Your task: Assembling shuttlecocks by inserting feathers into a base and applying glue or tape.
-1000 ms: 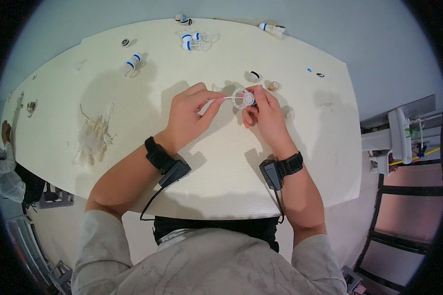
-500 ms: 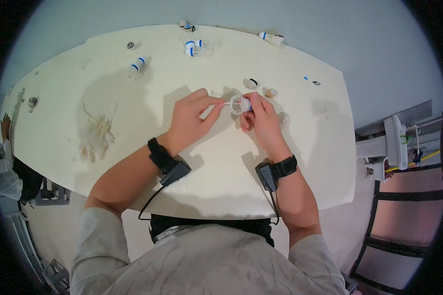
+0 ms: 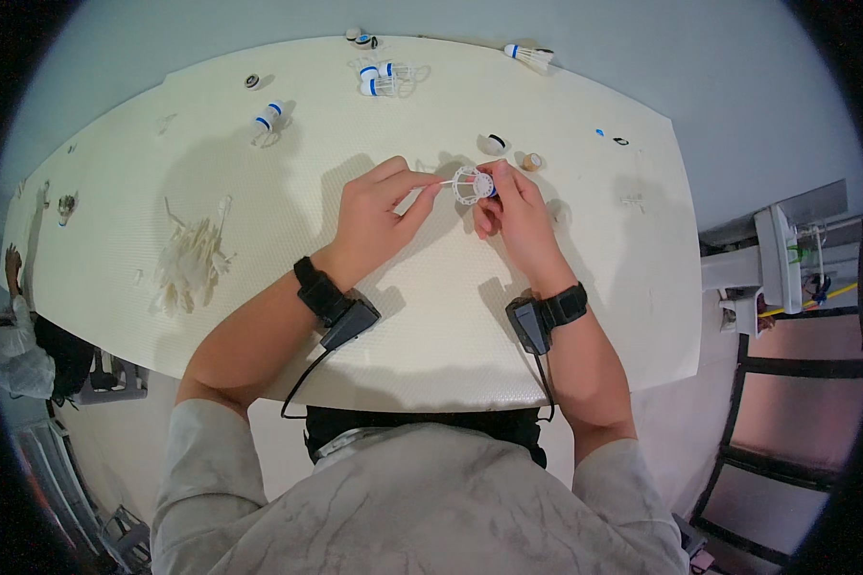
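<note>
White openwork shuttlecock skirt with a blue-edged base is up between both hands, over a big off-white textured table. Closest in, there are black wrist straps with boxy units, one per arm. Bit further, off to the left, sits a messy pile of cream-white feathers. Right hand has its fingers closed around the base; left hand is pinching a thin white stick that points at the skirt's open end. Just past the right hand: a stubby tan cork cylinder, then a white rounded cap with a black band. Way back, a blue-banded white shuttlecock lies at the far edge.
</note>
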`<state>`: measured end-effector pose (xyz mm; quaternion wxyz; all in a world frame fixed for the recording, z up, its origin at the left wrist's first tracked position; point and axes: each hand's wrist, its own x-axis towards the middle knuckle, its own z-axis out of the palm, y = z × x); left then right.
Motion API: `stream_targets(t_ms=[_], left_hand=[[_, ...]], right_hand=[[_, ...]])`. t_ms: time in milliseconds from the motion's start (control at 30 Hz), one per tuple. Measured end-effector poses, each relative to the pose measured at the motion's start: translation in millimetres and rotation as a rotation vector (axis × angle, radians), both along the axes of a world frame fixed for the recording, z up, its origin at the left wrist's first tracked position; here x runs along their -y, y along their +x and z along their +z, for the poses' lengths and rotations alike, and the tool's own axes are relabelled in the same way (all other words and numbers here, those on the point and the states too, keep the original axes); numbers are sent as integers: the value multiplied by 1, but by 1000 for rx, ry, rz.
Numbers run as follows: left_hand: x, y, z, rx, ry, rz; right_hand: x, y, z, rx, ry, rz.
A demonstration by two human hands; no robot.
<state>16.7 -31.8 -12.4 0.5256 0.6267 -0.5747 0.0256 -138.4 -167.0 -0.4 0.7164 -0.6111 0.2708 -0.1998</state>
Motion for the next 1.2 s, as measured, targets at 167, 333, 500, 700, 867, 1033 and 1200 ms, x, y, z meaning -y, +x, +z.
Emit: stream_targets(t_ms=[167, 333, 500, 700, 867, 1033, 1200], left_hand=[[-1, -1, 1, 59, 8, 28], [-2, 0, -3, 41, 34, 29], [-1, 2, 1, -91, 108, -35], [1, 4, -4, -248, 159, -55], [2, 5, -7, -293, 162, -86], [2, 5, -5, -242, 163, -92], [1, 6, -4, -225, 209, -88]], right_hand=[[0, -2, -3, 18, -4, 0], [-1, -2, -6, 60, -43, -3], [0, -1, -5, 87, -72, 0], [1, -2, -4, 45, -64, 31], [-1, -1, 0, 9, -61, 17], [2, -1, -1, -11, -51, 25], [-1, 0, -2, 52, -101, 36]])
